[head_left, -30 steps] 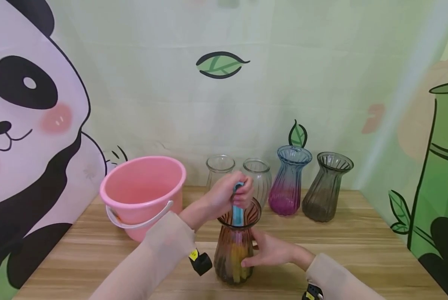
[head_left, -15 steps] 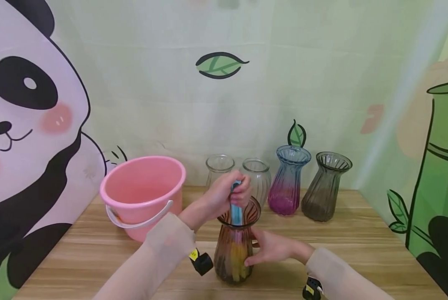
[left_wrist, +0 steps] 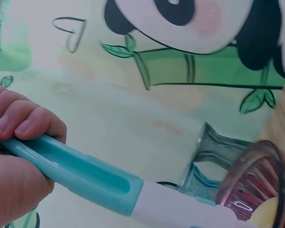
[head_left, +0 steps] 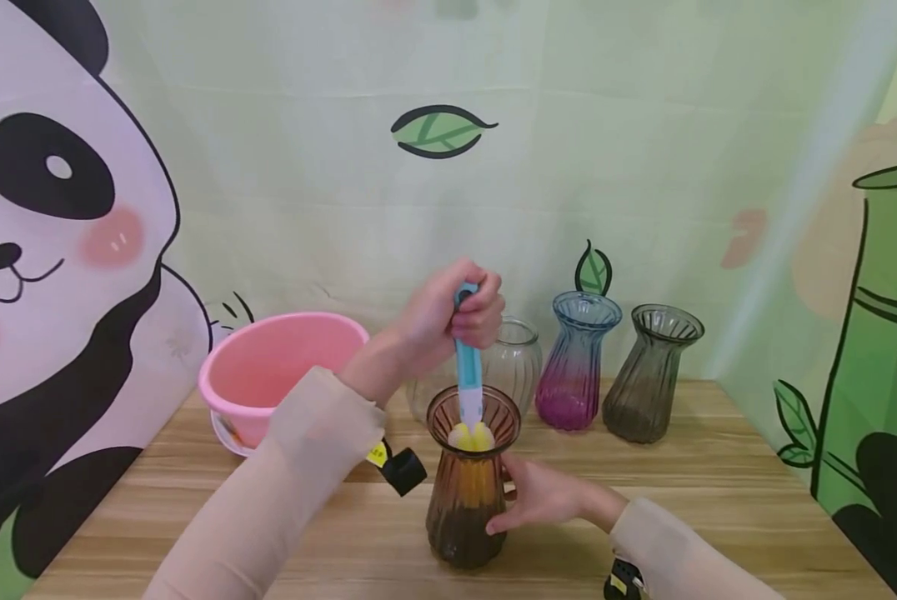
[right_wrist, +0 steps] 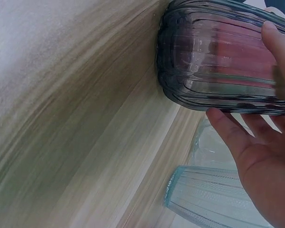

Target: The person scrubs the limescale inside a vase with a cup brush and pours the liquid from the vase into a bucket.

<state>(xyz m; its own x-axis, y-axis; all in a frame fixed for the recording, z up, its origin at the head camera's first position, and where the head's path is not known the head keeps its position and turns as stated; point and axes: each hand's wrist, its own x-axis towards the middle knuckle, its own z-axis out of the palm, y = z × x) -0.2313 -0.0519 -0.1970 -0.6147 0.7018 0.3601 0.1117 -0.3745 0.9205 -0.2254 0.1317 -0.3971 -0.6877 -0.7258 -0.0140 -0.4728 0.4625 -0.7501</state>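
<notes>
In the head view, a ribbed amber-brown glass vase (head_left: 465,537) stands upright on the table. My left hand (head_left: 448,312) grips the blue handle of a bottle brush (head_left: 468,367) above it. The brush's yellow sponge head (head_left: 471,438) sits in the vase's neck, its top level with the rim area and its lower part visible through the glass. Thumb and fingers of my right hand (head_left: 544,497) hold the vase from its right side; in the right wrist view the thumb and fingertips touch the ribbed glass. The left wrist view shows fingers wrapped round the turquoise handle.
A pink bucket (head_left: 223,400) stands on the left of the wooden table (head_left: 681,533), partly behind the left arm. At the back are a blue-and-purple vase (head_left: 572,375), a grey vase (head_left: 647,383) and clear glass jars (head_left: 519,358) partly hidden by the left hand.
My left hand has risen with the brush, lifting its sponge head from low inside the vase up to the neck. The right hand and the vase have hardly moved.
</notes>
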